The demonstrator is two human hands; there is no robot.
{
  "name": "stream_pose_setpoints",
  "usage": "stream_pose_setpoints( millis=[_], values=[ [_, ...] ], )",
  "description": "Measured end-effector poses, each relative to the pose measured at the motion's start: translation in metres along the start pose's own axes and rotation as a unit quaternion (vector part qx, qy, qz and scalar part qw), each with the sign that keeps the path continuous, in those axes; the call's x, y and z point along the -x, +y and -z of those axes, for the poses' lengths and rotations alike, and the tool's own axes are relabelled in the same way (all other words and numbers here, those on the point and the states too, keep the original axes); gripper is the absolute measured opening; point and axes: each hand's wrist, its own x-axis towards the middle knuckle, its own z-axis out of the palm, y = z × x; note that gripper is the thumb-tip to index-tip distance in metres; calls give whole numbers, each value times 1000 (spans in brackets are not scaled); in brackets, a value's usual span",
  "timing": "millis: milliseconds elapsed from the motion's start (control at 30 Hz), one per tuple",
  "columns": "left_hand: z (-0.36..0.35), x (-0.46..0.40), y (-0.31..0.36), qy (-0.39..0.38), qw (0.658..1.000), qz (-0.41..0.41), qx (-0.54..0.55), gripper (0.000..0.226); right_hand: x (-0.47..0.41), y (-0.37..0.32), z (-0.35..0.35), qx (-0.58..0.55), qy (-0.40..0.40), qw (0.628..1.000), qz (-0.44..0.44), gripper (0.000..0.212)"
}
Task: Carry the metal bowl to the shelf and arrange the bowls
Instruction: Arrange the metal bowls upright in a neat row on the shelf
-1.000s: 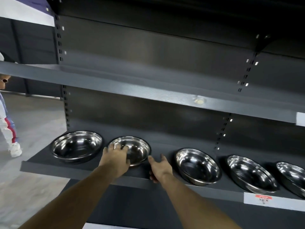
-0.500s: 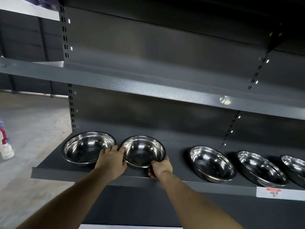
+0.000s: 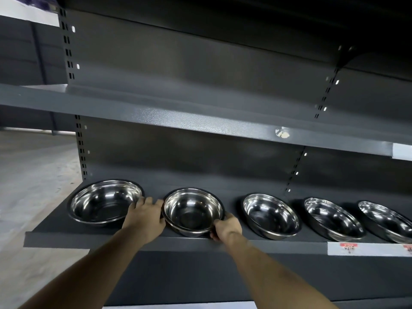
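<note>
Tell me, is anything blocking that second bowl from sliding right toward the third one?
Nothing visible does. The held bowl has bare shelf between it and the next bowl, apart from the right hand gripping its rim; the left hand holds the other side.

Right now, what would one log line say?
both hands gripping second bowl | left hand | right hand | five bowls on shelf

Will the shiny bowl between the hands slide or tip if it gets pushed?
The second bowl would probably slide easily: its polished metal sits on the smooth shelf. It looks wide and low, so tipping seems unlikely. It is probably stiff and fairly light. The left hand and right hand steady its sides.
</note>
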Motion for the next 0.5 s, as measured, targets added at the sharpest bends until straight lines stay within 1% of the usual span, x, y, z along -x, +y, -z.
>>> stream_pose_setpoints(
  millis=[267, 500],
  values=[
    [-1, 10, 6, -5, 1000, -1, 1, 59, 3, 1, 7, 11, 11, 1000, 9, 20],
    [6, 13, 9, 0, 1000, 2, 0, 58, 4, 3, 10, -25, 15, 1000, 3, 21]
  ],
)
